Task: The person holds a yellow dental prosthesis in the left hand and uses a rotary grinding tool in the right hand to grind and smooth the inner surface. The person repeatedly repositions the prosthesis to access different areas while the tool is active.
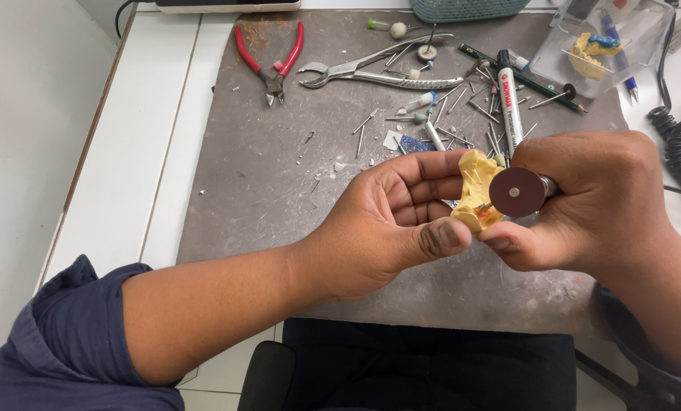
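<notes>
Holding a yellow cast [473, 183] in the L hand [390, 224], fingers curled behind it, thumb pressed on its lower front. Cast sits over the mat [279, 175], near the mat's centre-right, lifted off it. Long axis runs roughly vertical in view, tilted slightly; top end points away from the body, lower end toward the thumb. An orange-red spot shows at its lower edge.

R hand [591, 202] is closed round a handpiece [547, 185], mostly hidden in the fist. Its brown disc [516, 192] faces the camera, flat side on, touching or just beside the cast's right side; can't tell which. Handpiece axis runs approx left-right, tip pointing at the cast. R thumb lies under the disc, close to the L thumb.

Rel. to the mat:
- red pliers [270, 57] at the far-left part, jaws toward the body
- steel forceps [378, 67] at far centre, lying approx left-right
- marker [508, 99] far right, long axis near vertical, just beyond the R hand
- loose burs [447, 114] scattered between forceps and marker
- clear box [561, 53] at the far-right corner, another yellow cast inside
- coiled cord [679, 141] off the mat's right edge
- green basket [466, 9] beyond the far edge
</notes>
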Demonstrator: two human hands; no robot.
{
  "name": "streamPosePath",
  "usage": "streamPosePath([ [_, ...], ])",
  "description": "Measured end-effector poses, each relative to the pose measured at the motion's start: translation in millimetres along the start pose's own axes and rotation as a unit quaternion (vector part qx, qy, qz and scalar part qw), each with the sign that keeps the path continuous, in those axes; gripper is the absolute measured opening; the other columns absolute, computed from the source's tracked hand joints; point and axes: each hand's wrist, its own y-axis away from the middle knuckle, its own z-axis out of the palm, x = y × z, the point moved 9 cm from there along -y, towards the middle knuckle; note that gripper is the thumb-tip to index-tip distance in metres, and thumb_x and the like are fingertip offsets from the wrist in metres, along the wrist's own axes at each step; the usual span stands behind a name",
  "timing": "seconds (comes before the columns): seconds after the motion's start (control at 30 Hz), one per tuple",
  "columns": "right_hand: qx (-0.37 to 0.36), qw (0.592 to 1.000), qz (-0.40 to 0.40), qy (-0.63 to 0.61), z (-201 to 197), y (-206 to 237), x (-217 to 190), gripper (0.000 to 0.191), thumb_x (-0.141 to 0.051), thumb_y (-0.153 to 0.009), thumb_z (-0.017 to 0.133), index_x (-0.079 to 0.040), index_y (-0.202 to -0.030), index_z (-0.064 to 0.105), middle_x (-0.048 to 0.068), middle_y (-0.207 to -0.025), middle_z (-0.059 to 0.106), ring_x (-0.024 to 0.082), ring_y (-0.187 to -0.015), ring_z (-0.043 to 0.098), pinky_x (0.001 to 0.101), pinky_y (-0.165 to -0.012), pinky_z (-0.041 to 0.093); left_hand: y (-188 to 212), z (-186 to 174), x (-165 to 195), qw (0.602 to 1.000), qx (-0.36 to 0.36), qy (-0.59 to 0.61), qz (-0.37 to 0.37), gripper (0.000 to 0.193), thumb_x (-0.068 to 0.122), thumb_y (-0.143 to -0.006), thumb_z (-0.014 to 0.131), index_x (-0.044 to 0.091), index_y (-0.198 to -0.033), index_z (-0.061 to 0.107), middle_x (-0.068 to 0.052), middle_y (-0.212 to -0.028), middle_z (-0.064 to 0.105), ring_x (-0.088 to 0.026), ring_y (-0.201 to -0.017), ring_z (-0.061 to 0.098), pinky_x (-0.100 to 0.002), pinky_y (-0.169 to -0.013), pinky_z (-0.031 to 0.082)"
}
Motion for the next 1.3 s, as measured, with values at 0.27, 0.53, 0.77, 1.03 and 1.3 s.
streamPosePath([
  [0.27, 0.005, 1.0, -0.005, -0.003, -1.0, 0.6, -0.1, 0.068, -0.07, -0.07, 0.073, -0.004, -0.062, 0.06, 0.004, -0.05, 0.046, 0.015, -0.045, 0.049, 0.0283, -0.04, 0.035, -0.5, -0.4, -1.0, 1.0, 0.0, 0.005, 0.003, 0.092, 0.043, -0.085, 0.08, -0.007, -0.151, 0.041, -0.018, -0.137, 0.061, -0.019, -0.123, 0.065, -0.035, -0.111, 0.056],
  [0.53, 0.007, 1.0, -0.013, -0.014, -1.3, 1.2, -1.3, 0.069, -0.071, -0.074, 0.072, -0.005, -0.062, 0.058, 0.003, -0.05, 0.044, 0.013, -0.046, 0.048, 0.0274, -0.04, 0.033, 0.2, -0.1, -1.0, 1.0, -0.003, 0.004, 0.003, 0.091, 0.042, -0.085, 0.081, -0.007, -0.15, 0.042, -0.018, -0.137, 0.062, -0.018, -0.119, 0.066, -0.035, -0.11, 0.057],
  [0.77, -0.004, 1.0, 0.004, -0.001, 0.7, 1.1, 1.7, 0.071, -0.071, -0.068, 0.072, -0.003, -0.057, 0.055, 0.004, -0.046, 0.042, 0.016, -0.047, 0.046, 0.029, -0.038, 0.032, 0.4, -0.6, -0.6, 1.0, 0.005, -0.004, 0.001, 0.092, 0.044, -0.084, 0.081, -0.007, -0.15, 0.041, -0.017, -0.136, 0.062, -0.017, -0.119, 0.067, -0.033, -0.109, 0.058],
  [1.03, 0.001, 1.0, -0.002, -0.021, -1.5, 1.0, -1.5, 0.069, -0.071, -0.073, 0.071, -0.005, -0.062, 0.058, 0.003, -0.05, 0.045, 0.015, -0.05, 0.048, 0.0276, -0.04, 0.034, 0.0, 0.0, 0.2, 1.0, 0.002, -0.006, 0.003, 0.092, 0.043, -0.085, 0.08, -0.007, -0.151, 0.041, -0.018, -0.137, 0.062, -0.018, -0.118, 0.066, -0.034, -0.109, 0.057],
  [1.3, -0.001, 1.0, -0.002, -0.008, -0.5, 1.4, -0.3, 0.068, -0.07, -0.071, 0.073, -0.004, -0.061, 0.058, 0.005, -0.049, 0.045, 0.015, -0.046, 0.048, 0.0287, -0.04, 0.034, -0.3, -0.2, -0.5, 1.0, 0.006, -0.007, -0.001, 0.092, 0.042, -0.085, 0.08, -0.006, -0.152, 0.041, -0.018, -0.136, 0.062, -0.019, -0.119, 0.066, -0.035, -0.109, 0.057],
])
